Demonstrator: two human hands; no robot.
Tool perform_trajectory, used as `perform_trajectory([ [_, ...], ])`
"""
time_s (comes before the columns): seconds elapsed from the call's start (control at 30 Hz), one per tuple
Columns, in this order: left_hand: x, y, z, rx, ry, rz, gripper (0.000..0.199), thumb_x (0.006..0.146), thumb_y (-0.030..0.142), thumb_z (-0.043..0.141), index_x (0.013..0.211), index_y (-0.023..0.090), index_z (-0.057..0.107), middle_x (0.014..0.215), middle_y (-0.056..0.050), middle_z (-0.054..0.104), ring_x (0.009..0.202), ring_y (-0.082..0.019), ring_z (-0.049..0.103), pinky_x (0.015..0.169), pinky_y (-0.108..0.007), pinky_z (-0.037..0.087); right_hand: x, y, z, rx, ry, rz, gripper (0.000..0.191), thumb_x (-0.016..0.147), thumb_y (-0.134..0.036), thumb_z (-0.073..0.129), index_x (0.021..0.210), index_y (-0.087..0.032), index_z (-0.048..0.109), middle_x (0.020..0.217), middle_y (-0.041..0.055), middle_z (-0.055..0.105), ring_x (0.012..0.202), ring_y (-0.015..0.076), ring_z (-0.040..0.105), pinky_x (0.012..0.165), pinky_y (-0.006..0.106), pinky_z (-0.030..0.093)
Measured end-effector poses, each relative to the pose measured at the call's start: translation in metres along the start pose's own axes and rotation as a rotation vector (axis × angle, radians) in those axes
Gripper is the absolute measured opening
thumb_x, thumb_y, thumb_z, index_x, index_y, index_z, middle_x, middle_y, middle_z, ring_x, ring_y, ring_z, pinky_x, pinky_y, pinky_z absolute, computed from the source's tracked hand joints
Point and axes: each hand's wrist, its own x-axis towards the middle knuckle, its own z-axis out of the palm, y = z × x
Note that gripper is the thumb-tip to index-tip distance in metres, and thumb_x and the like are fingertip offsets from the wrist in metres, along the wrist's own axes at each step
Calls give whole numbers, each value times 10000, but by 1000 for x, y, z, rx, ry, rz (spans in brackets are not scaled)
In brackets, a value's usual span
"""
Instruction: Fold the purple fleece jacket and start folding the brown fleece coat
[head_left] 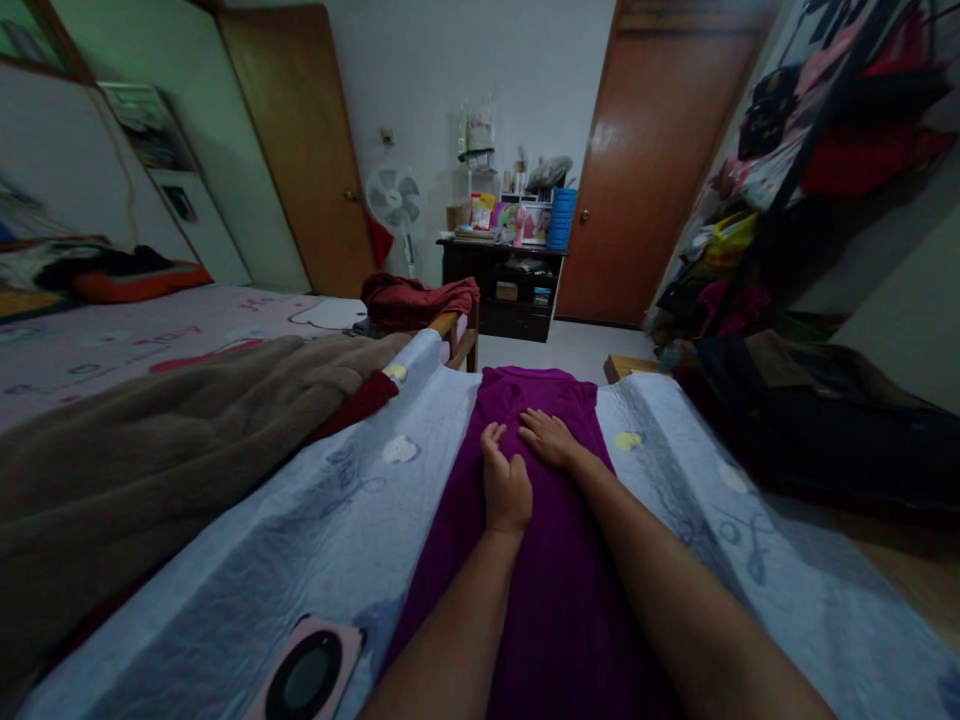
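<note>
Pale blue sheet [360, 520] filling the near view, and along its middle, the purple cloth [555, 590] laid near to far
Smoothing looks to be the step, next calling for flat palms; right hand [549, 437] spread on its far part, left hand [508, 490] half-curled over it, pinching nothing, nearer and left

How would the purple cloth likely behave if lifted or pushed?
The purple cloth would probably hang floppy, given the creases near its far end. It lies flat, so it is likely light for its size. Pushed, it may bunch rather than slip: its surface looks matte.
</note>
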Motion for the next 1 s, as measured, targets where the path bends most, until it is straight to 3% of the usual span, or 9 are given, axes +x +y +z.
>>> perform_trajectory([
  [0.07,-2,2,1,157,-57,34,484,756,40,417,1231,127,437,1257,-157,571,1209,-211,528,1076,-392,390,2,3,-1,-5,-9,57,575,995,-456,239,1485,-170,336,1556,111,293,1438,296,236,1138,509,220],
  [0.17,-9,8,3,484,-196,107,421,747,59,465,1159,112,534,1215,-156,606,1242,-248,502,1108,-434,342,5,8,0,-53,4,26,571,991,-465,261,1480,-183,349,1553,99,307,1446,296,210,1146,495,198],
  [0.33,-21,17,4,846,-342,215,465,861,320,533,1284,128,543,1424,-165,487,1381,-304,347,1161,-508,212,16,17,3,-28,48,28,569,978,-430,326,1472,-149,360,1551,115,302,1447,297,205,1158,483,180],
  [0.5,-22,22,5,942,-375,164,625,845,394,535,1385,87,468,1487,-201,399,1419,-335,272,1163,-501,195,32,22,-15,197,21,35,556,943,-337,406,1458,-131,380,1502,124,394,1384,239,367,1144,404,277],
  [0.6,-17,24,3,951,-363,90,728,814,422,570,1423,61,402,1518,-227,331,1435,-344,232,1148,-492,226,39,16,-23,338,89,-79,561,935,-285,372,1482,-164,339,1511,77,391,1377,182,379,1136,354,306],
  [0.67,-14,24,1,965,-337,54,805,785,483,596,1436,64,373,1526,-241,306,1435,-363,223,1135,-510,231,41,7,-20,379,67,-162,575,922,-283,393,1484,-176,337,1518,70,378,1388,183,361,1146,366,292],
  [0.87,-9,17,-4,991,-347,-39,947,708,620,626,1431,60,377,1504,-273,325,1387,-449,275,1111,-567,204,47,-8,1,159,-58,-149,611,954,-430,376,1475,-113,348,1550,135,286,1448,256,210,1173,446,202],
  [1.0,-8,18,-4,994,-369,-56,932,720,624,614,1432,69,382,1508,-268,322,1382,-435,297,1104,-550,233,57,-2,-1,95,-77,-94,636,971,-494,329,1483,-118,324,1568,144,236,1455,276,181,1161,484,200],
])
